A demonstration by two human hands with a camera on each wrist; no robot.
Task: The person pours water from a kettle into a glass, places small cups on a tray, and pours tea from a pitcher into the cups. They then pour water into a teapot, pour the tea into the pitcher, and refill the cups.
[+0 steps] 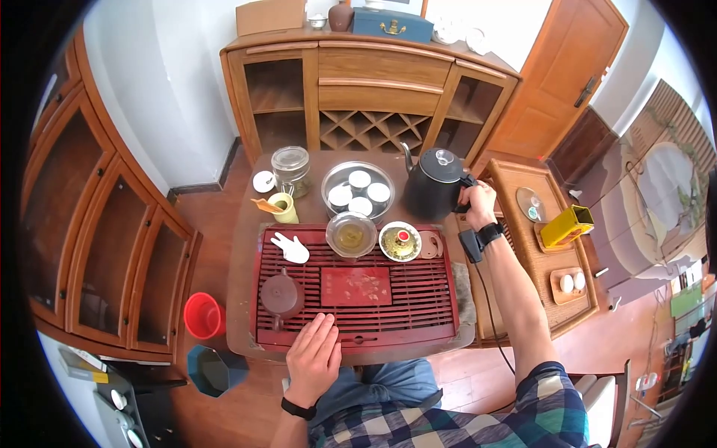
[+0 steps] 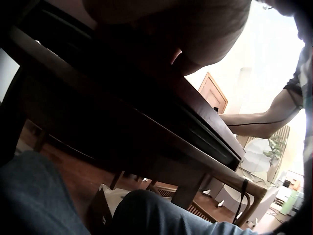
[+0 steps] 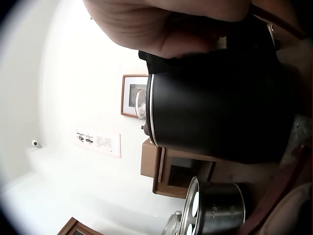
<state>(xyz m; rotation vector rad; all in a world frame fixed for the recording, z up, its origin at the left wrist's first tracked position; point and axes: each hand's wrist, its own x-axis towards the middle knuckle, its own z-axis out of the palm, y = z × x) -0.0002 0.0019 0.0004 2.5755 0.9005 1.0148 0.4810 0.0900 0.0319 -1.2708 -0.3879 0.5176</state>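
My right hand (image 1: 478,203) grips the handle of a black electric kettle (image 1: 433,187) at the right of the table, its spout pointing away to the left. In the right wrist view the fingers curl round the handle above the kettle body (image 3: 215,107). My left hand (image 1: 314,358) rests with straight fingers on the front edge of a red slatted tea tray (image 1: 403,328). Close to its fingertips stands a brown clay teapot (image 1: 281,295). Along the tray's back are a glass bowl (image 1: 351,233) with yellowish liquid and a patterned lidded bowl (image 1: 400,240) with a red knob.
Behind the tray, a steel basin (image 1: 328,196) holds several white cups. A glass jar (image 1: 290,168), a green tool holder (image 1: 284,209) and a white hand-shaped ornament (image 1: 291,247) are at left. A wicker side table (image 1: 549,287) bears a yellow tin (image 1: 566,226). Buckets stand on the floor.
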